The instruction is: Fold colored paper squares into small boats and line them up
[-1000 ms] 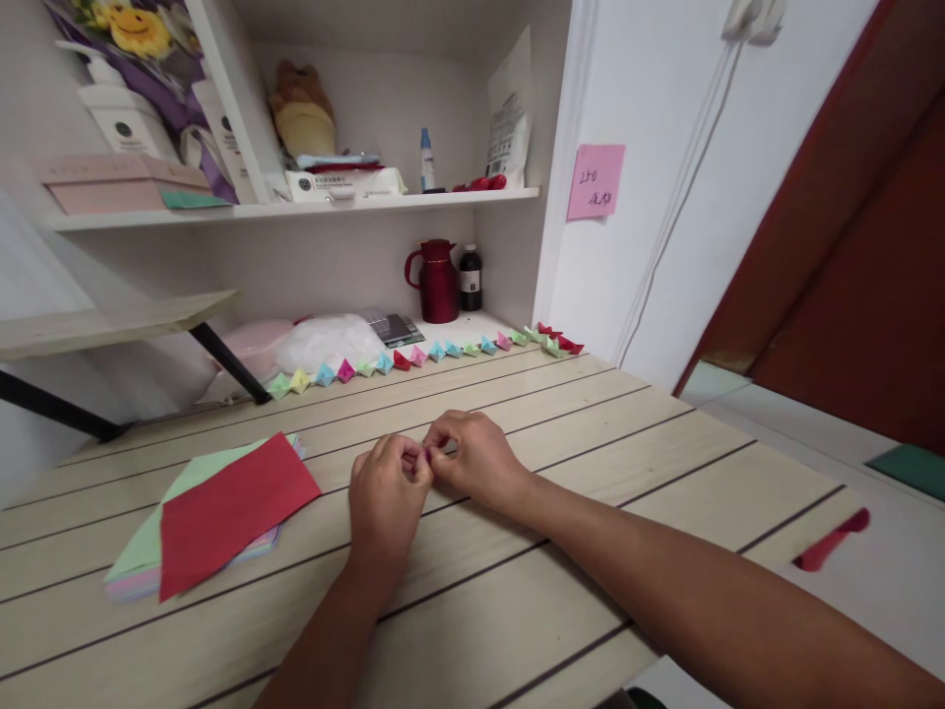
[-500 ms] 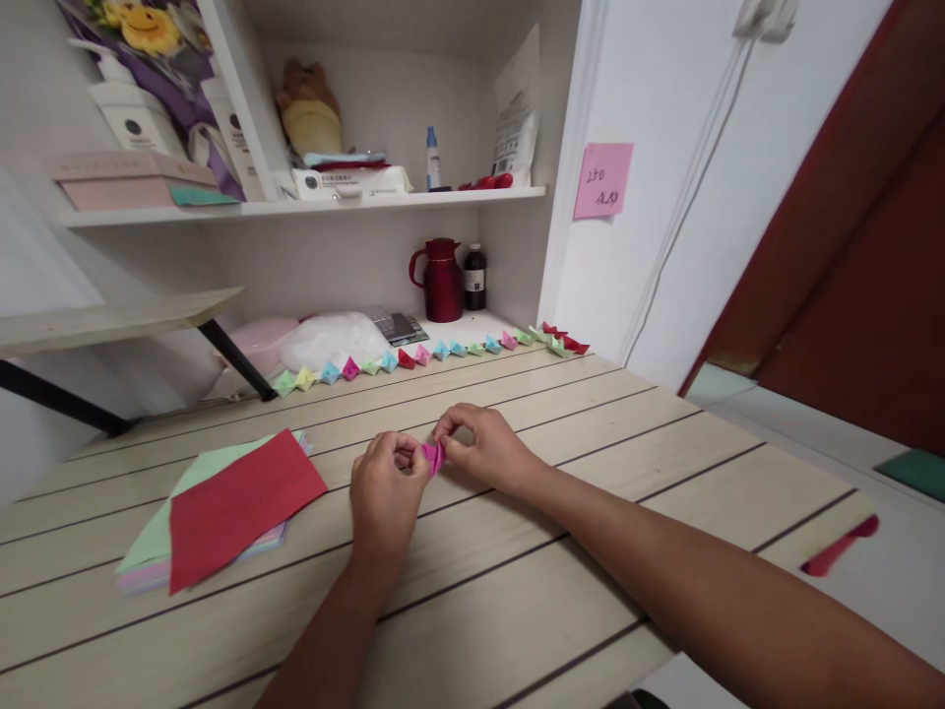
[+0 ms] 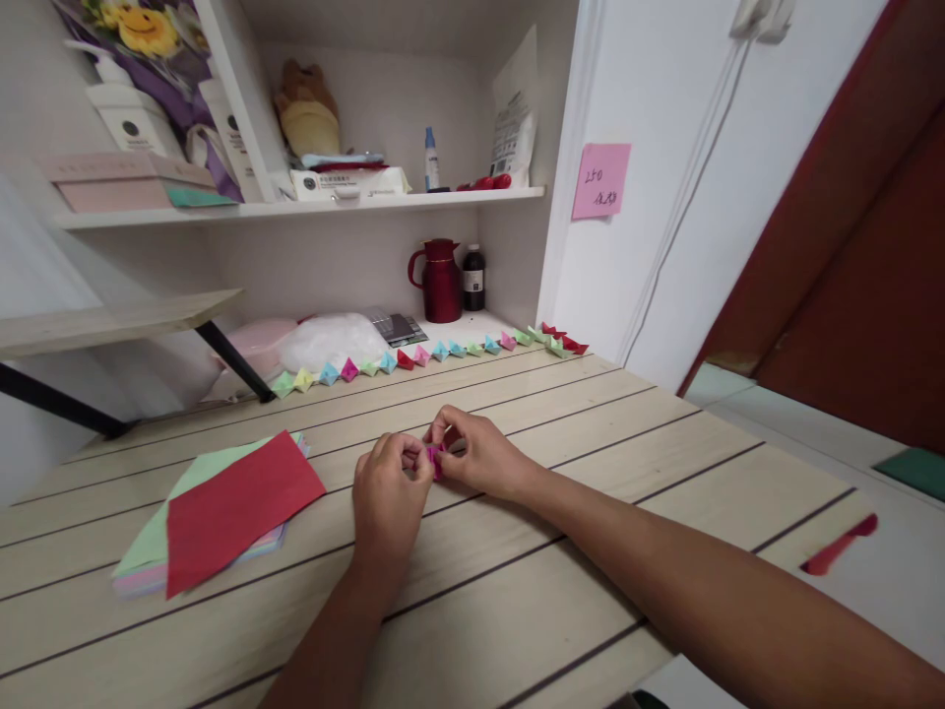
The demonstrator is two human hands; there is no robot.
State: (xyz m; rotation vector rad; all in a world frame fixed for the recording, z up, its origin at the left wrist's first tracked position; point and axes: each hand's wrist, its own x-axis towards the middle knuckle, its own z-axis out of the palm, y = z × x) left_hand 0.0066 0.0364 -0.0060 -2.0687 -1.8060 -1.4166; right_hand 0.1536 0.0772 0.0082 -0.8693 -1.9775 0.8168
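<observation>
My left hand [image 3: 390, 492] and my right hand [image 3: 479, 453] meet over the middle of the wooden table [image 3: 517, 571]. Both pinch a small folded pink paper piece [image 3: 434, 457] between their fingertips; most of it is hidden by the fingers. A stack of coloured paper sheets with a red sheet [image 3: 236, 507] on top lies to the left of my left hand. A row of several small folded paper shapes [image 3: 428, 351] in green, yellow, blue, pink and red runs along the table's far edge.
A red jug [image 3: 440, 280] and a dark bottle [image 3: 473, 278] stand in the alcove behind the row. A shelf [image 3: 295, 209] above carries boxes and bottles. A pink sticky note [image 3: 599, 180] hangs on the wall. A red strip [image 3: 838, 545] lies at the right.
Half a second ago the pink piece showed more between my hands; now my fingers have closed in around it. The camera view shifted slightly.
</observation>
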